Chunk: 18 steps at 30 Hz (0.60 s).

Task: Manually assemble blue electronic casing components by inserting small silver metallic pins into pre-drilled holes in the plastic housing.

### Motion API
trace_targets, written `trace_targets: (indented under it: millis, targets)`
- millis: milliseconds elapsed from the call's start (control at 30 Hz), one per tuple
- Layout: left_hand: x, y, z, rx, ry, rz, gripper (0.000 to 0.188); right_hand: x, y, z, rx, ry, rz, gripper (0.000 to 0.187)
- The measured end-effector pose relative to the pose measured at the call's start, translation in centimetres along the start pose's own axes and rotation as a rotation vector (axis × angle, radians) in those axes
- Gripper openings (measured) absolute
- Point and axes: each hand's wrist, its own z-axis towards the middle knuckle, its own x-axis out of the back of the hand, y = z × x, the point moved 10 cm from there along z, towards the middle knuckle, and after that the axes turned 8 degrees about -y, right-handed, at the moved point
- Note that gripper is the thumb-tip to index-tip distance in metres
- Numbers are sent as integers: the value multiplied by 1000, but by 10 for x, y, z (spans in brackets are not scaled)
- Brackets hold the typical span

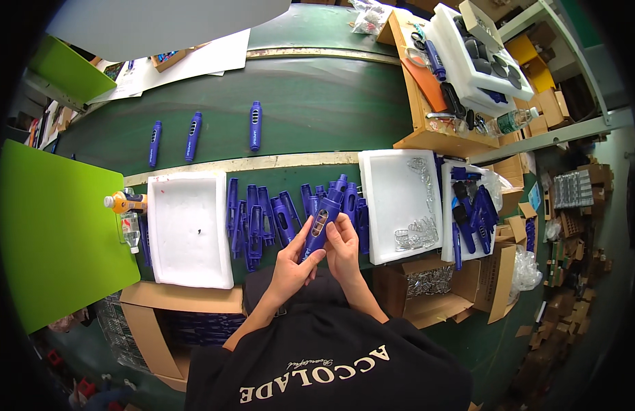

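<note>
Before my chest, a blue plastic tube-shaped casing (320, 222) with an oval slotted window is tilted up and away from me. My left hand (294, 266) is closed round its lower left side, the thumb lying across the near end. On the other side my right hand (343, 252) grips it with thumb and fingers near the window. Just beyond the hands lie several loose blue casing parts (254, 222), with more behind the held piece. Clear small plastic parts (417, 235) sit in the white foam tray (386, 198) to the right.
Another white foam tray (225, 267) stands at left, by an orange drink bottle (126, 202). Three blue casings (255, 127) lie spaced apart on the green conveyor belt (317, 103). A wooden box (434, 140) bears tools at far right. Open cardboard boxes (180, 301) flank me below.
</note>
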Motion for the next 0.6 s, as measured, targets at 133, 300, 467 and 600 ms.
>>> trace_targets:
  millis: [133, 300, 467, 600]
  targets:
    - [4, -1, -1, 16, 32, 74, 70, -7, -3, 2, -18, -16, 84, 22]
    - [5, 1, -2, 41, 51, -10, 70, -9, 2, 1, -25, -73, 81, 26]
    - [10, 2, 2, 24, 109, 21, 70, -9, 5, 7, -45, -76, 87, 31]
    - [48, -20, 25, -29, 251, 356, 70, 11, 26, 29, -58, 103, -255, 51]
